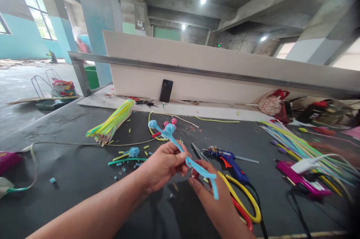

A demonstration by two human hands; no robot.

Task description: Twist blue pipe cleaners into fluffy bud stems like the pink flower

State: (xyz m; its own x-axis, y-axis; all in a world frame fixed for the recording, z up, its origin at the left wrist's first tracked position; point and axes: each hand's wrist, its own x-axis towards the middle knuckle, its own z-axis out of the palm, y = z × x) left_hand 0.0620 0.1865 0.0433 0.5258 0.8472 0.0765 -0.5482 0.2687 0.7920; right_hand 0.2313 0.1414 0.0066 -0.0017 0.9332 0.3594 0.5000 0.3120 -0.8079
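My left hand (168, 164) pinches a light-blue pipe-cleaner piece (169, 131) by its stem. Fluffy knobs top the piece, and its stem slants down towards my right hand. Below the pinch the blue stems loop over each other, and their bent loose ends (211, 176) stick out past my right fingers. My right hand (210, 194) is closed around this lower part, though its fingertips are partly hidden. Scissors (244, 197) with yellow and red handles lie beside my right hand. A blue glue gun (230, 160) rests just beyond them.
A bundle of yellow pipe cleaners (114, 121) lies at the back left. Several coloured stems (289, 145) and a magenta tool (302, 179) with a cable are at the right. A phone (166, 90) leans on the back panel. Blue and yellow offcuts (132, 152) lie left of my hands.
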